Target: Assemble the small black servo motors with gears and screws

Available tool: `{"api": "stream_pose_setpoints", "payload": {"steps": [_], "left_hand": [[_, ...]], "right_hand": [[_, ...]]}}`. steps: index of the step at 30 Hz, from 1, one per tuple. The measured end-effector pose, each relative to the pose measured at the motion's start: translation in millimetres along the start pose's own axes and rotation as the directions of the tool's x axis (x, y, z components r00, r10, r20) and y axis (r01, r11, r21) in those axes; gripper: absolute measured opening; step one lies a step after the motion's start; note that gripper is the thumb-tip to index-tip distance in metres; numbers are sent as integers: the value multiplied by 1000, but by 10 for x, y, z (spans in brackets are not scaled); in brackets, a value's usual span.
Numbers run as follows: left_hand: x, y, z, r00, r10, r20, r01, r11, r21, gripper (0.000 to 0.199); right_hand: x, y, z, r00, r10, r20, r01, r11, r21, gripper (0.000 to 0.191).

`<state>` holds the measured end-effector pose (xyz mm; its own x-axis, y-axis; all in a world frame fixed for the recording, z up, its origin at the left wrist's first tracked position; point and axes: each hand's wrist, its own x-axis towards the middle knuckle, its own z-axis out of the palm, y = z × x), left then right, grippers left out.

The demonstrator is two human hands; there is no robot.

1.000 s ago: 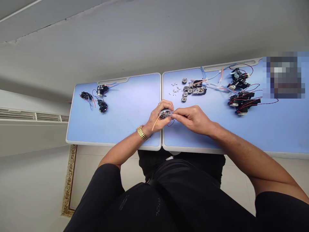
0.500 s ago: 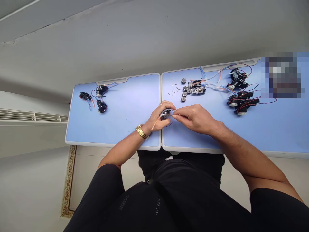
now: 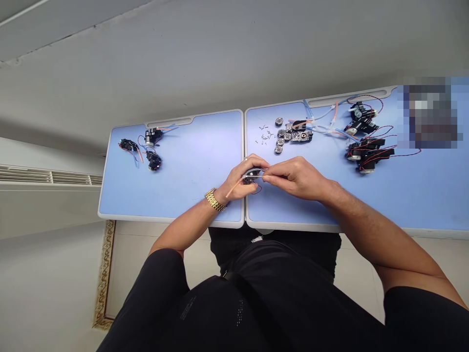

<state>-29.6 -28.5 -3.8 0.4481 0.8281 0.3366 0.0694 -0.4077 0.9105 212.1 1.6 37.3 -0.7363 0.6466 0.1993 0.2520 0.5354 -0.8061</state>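
Note:
My left hand (image 3: pixel 240 178) is closed around a small black motor assembly (image 3: pixel 250 179) over the seam between the two tables. An orange tube (image 3: pixel 234 187) sticks out of it across my palm, and a thin red wire (image 3: pixel 258 189) loops below. Thumb and forefinger of my right hand (image 3: pixel 293 178) pinch the end of a thin whitish strip (image 3: pixel 254 176) that lies across the assembly. Whether it is a tie or a tool is too small to tell. My fingers hide much of the assembly.
Beyond my hands lie small screws (image 3: pixel 264 134), several round metal parts (image 3: pixel 280 142) and opened housings (image 3: pixel 301 137). Black assemblies with red wires (image 3: pixel 368 154) sit at right, with blue and orange tubes (image 3: pixel 322 128) nearby. More assemblies (image 3: pixel 153 159) lie on the left table (image 3: pixel 190 171).
The assembly has tilted slightly in my left hand, and the orange tube's free end has shifted a little left. My right fingers stay at nearly the same spot.

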Motion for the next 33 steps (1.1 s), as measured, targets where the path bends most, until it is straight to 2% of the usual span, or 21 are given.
{"api": "stream_pose_setpoints", "payload": {"steps": [4, 7, 12, 18, 25, 33], "left_hand": [[-12, 45, 35, 1000, -30, 8, 30, 999, -40, 43], [-15, 65, 46, 1000, -27, 2, 27, 998, -62, 42], [-21, 22, 21, 999, -21, -46, 15, 992, -126, 45], [-12, 2, -8, 1000, 0, -22, -3, 994, -113, 47], [15, 6, -35, 998, 50, 36, -49, 998, -29, 50], [11, 4, -41, 996, -9, 89, 13, 999, -42, 57]], "right_hand": [[8, -29, 103, 999, -45, 10, 44, 997, 69, 35], [14, -64, 160, 997, -69, -24, 70, 996, 46, 36], [6, -80, 95, 997, -76, 1, 76, 996, 52, 36], [-24, -93, -53, 1000, -20, -19, 18, 994, -108, 38], [-49, -122, -31, 1000, 0, 16, 3, 975, -223, 35], [-55, -79, 8, 996, -84, -8, 77, 945, -317, 35]]}}
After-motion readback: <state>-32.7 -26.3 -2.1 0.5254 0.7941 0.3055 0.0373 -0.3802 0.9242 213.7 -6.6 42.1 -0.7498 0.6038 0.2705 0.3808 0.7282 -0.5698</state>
